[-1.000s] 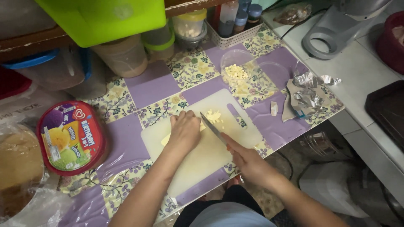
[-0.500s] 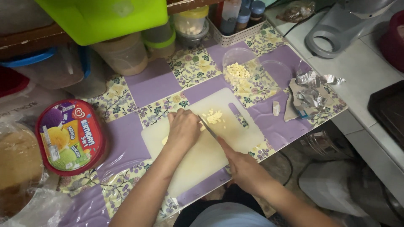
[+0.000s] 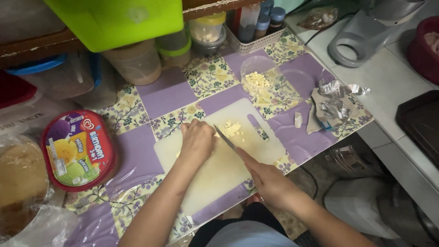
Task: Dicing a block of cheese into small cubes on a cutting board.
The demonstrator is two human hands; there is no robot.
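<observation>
- White board (image 3: 215, 169) is lying on the purple cloth (image 3: 137, 160), carrying pale soft bits (image 3: 232, 128).
- Left hand (image 3: 197, 141) is pressing something hidden, fingers curled together.
- Right hand (image 3: 270, 180) is gripping the knife (image 3: 225, 138), fingers wrapped around its handle.
- The bits are likely crumbling easily; they are best pinned near the blade.
</observation>
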